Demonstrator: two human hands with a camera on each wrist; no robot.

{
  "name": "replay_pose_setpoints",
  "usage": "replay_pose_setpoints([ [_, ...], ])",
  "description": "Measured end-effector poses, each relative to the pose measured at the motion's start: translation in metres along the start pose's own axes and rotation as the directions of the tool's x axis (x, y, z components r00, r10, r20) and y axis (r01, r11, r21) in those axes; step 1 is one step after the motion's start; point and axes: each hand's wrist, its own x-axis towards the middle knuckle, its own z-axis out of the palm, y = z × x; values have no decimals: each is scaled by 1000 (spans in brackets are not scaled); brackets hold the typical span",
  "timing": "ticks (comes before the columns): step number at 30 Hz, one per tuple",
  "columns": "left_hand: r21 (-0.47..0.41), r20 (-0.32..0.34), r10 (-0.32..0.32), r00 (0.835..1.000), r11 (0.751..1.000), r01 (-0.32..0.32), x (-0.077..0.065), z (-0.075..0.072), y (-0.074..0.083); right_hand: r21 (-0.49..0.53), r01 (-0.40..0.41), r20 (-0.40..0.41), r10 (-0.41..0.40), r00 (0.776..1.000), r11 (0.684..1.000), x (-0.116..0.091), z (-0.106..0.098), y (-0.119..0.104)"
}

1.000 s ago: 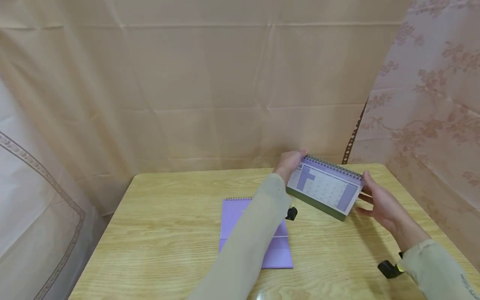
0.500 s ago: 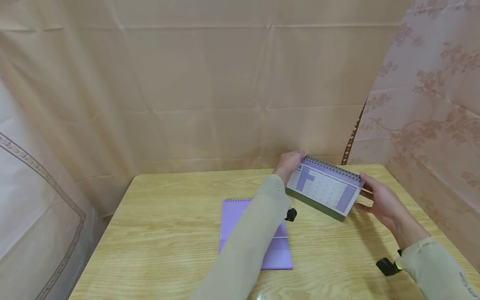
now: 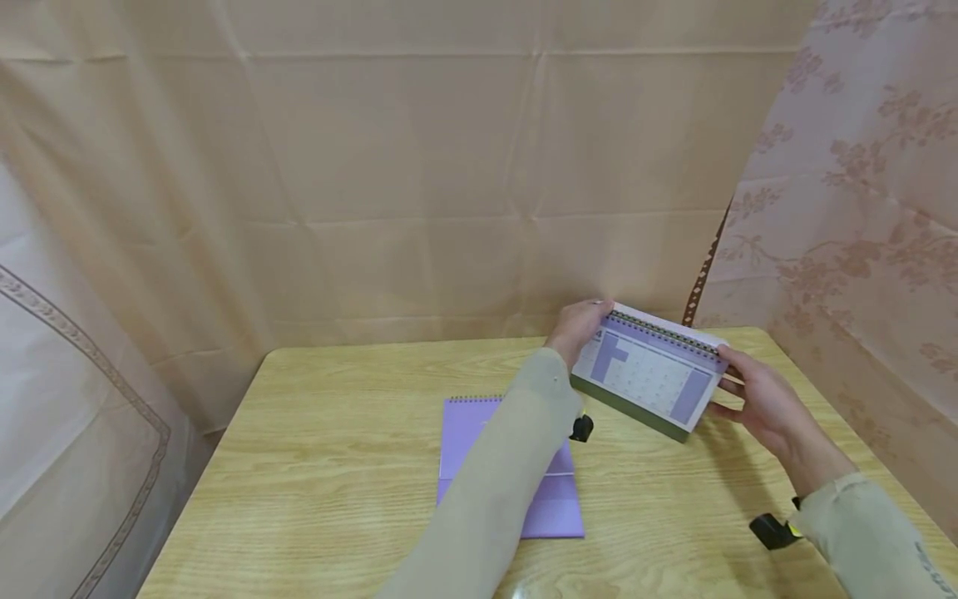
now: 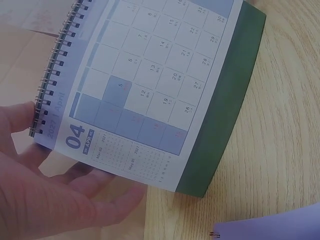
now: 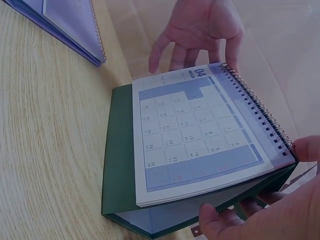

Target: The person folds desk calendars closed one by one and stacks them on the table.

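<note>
Gripped at both ends, a white paper calendar [image 3: 649,370] on a green card stand [image 3: 629,406] tilts at the right of the head view. Lower middle, a purple pad with metal rings [image 3: 555,501] lies partly behind a pale sleeve [image 3: 490,482]. Next, the half-curled left hand [image 3: 580,324] pinches the calendar's upper left end, near "04", "APR" and "2027 April". Farthest right, the half-curled right hand [image 3: 759,408] holds the other end.

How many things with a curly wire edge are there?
2: the white-and-green calendar, held between the left hand and right hand; and the purple spiral-bound one, on the table, partly covered by the left sleeve in the head view. The sleeve might hide more.
</note>
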Motion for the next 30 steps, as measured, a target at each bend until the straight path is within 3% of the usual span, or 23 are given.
replay_pose_setpoints([
  [10,-19,-2,-1,1000,1000,1,4,0,1,1,10,-19,-10,1000,1000,1,1,-3],
  [20,-6,-6,15,1000,1000,-15,6,-2,1,-59,12,-34,-14,999,998,2,3,-5],
  [30,48,-35,41,999,998,-39,9,-14,1,-80,42,-31,-45,998,996,10,11,-5],
])
